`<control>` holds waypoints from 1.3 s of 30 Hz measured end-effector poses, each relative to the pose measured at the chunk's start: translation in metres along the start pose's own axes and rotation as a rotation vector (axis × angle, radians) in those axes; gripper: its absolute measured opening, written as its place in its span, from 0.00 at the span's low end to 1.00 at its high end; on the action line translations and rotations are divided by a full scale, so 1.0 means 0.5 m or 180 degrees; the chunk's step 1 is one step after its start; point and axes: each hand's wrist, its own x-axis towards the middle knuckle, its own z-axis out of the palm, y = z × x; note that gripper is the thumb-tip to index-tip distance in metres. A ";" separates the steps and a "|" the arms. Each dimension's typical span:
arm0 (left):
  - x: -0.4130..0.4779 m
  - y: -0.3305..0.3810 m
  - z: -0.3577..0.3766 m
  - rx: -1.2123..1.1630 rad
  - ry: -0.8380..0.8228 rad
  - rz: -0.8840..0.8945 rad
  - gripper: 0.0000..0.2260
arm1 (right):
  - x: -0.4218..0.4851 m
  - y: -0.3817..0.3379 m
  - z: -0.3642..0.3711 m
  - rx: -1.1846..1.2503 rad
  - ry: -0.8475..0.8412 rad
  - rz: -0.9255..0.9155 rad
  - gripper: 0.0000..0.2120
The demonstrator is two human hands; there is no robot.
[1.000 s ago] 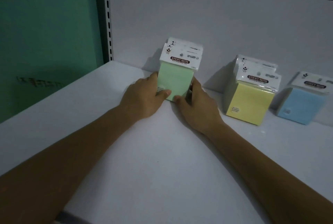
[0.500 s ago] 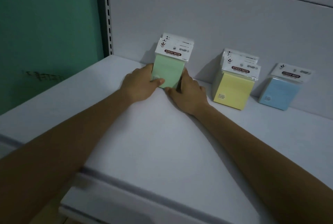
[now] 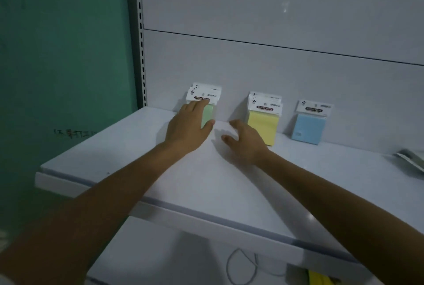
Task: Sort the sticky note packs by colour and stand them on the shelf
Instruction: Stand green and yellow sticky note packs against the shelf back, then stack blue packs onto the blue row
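Left hand (image 3: 188,128) — touching green pack (image 3: 208,115).

The white shelf (image 3: 206,183) is smooth with a faint sheen, its back panel (image 3: 275,21) glossier, and the green (image 3: 207,113), yellow (image 3: 263,124) and blue paper note packs (image 3: 306,127) sit in shiny clear plastic wrap.

A green wall (image 3: 62,55) stood left of a slotted upright (image 3: 142,55). A looped cable (image 3: 241,266) lay below, beside something yellow (image 3: 319,279).
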 end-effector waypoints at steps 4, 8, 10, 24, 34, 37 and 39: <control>-0.014 0.078 0.026 0.0032 -0.0160 0.0292 0.24 | -0.025 0.038 -0.060 -0.0223 0.0143 -0.0168 0.24; -0.016 0.151 0.065 0.0009 -0.0211 0.0636 0.23 | -0.062 0.094 -0.122 -0.0381 0.0313 -0.0128 0.22; -0.020 0.188 0.090 -0.0074 -0.0253 0.0712 0.24 | -0.086 0.131 -0.148 -0.0453 0.0377 -0.0072 0.22; -0.044 0.614 0.304 -0.0523 -0.0862 0.1261 0.20 | -0.295 0.496 -0.402 -0.0744 0.0680 0.0625 0.19; -0.093 0.948 0.488 -0.0482 -0.1180 0.1889 0.20 | -0.479 0.775 -0.602 -0.1005 0.1360 0.1295 0.12; -0.083 0.967 0.518 -0.0103 -0.1037 0.2179 0.20 | -0.480 0.852 -0.637 -0.1081 0.1106 0.1778 0.20; -0.073 0.959 0.525 -0.0116 -0.0724 0.2185 0.22 | -0.462 0.883 -0.648 -0.0834 0.0878 0.2107 0.29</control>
